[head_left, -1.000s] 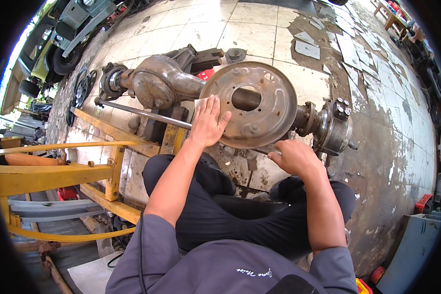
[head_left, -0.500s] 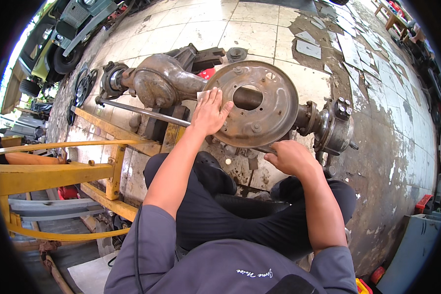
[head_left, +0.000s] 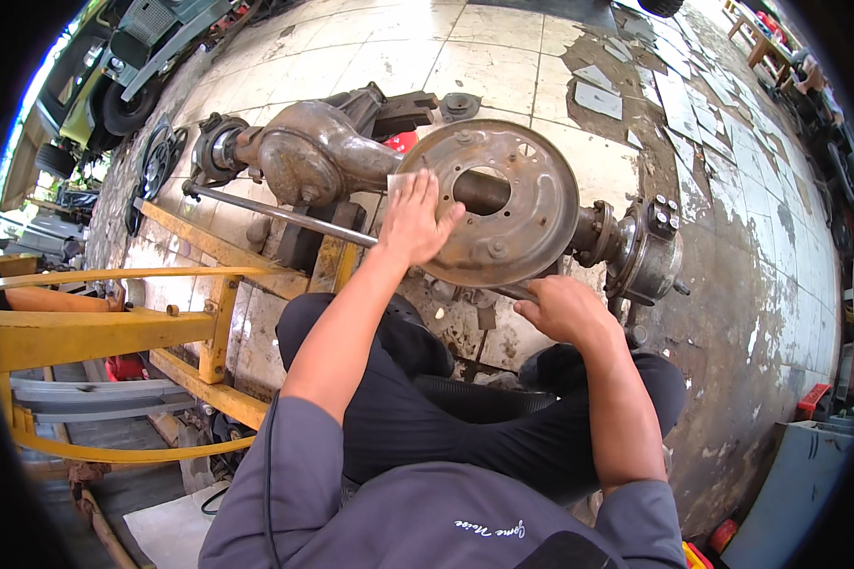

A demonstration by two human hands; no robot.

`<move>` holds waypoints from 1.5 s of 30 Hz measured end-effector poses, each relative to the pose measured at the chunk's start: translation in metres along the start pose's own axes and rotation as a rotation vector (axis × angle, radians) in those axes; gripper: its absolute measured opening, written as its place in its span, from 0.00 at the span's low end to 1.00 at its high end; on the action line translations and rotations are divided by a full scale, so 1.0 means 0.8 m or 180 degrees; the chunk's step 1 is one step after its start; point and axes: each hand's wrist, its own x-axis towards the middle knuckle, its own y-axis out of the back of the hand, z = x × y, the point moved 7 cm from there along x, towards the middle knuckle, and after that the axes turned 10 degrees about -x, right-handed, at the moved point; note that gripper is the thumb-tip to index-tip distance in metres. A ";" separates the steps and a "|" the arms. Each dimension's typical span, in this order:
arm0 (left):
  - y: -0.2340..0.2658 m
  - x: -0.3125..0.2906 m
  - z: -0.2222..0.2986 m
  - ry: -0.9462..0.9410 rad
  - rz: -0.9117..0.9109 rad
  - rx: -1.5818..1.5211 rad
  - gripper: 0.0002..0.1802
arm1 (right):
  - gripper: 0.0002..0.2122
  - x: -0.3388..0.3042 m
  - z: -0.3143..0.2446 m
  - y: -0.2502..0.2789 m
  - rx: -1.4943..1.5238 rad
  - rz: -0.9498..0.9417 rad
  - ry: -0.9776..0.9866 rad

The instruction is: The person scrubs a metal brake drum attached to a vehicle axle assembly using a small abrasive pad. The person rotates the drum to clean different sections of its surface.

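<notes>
A round, brownish metal backing plate [head_left: 541, 204] with a large centre hole leans in front of me against an axle housing [head_left: 304, 152]. My left hand [head_left: 416, 220] lies flat on the plate's left side, fingers stretched out and thumb apart. Under its fingers is a pale sheet [head_left: 394, 185], perhaps sandpaper; only its edge shows. My right hand [head_left: 565, 308] is closed at the plate's lower right rim, its thumb on the near side and its fingertips partly hidden. A long steel rod [head_left: 285, 216] runs from the axle's left end toward the plate.
A yellow metal frame [head_left: 95, 339] stands close on my left. The axle's hub end [head_left: 645, 247] juts out right of the plate. Broken tiles [head_left: 598, 100] lie at the far right, and a grey-blue box [head_left: 792, 493] stands at the lower right. Vehicles [head_left: 128, 100] are at the far left.
My left hand has slid slightly to the right across the plate, with the pale sheet under it. My right hand keeps its place at the rim.
</notes>
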 end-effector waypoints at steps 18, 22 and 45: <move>0.000 0.009 0.005 -0.0044 -0.0008 -0.0161 0.49 | 0.19 0.002 -0.001 -0.008 0.0003 -0.0032 0.0064; 0.000 0.012 0.011 -0.0021 0.0066 -0.0023 0.48 | 0.19 0.002 0.003 -0.011 0.0072 0.0081 0.0072; -0.003 -0.004 0.014 -0.0117 0.0159 -0.0192 0.46 | 0.18 0.000 0.006 -0.010 0.0086 0.0171 0.0091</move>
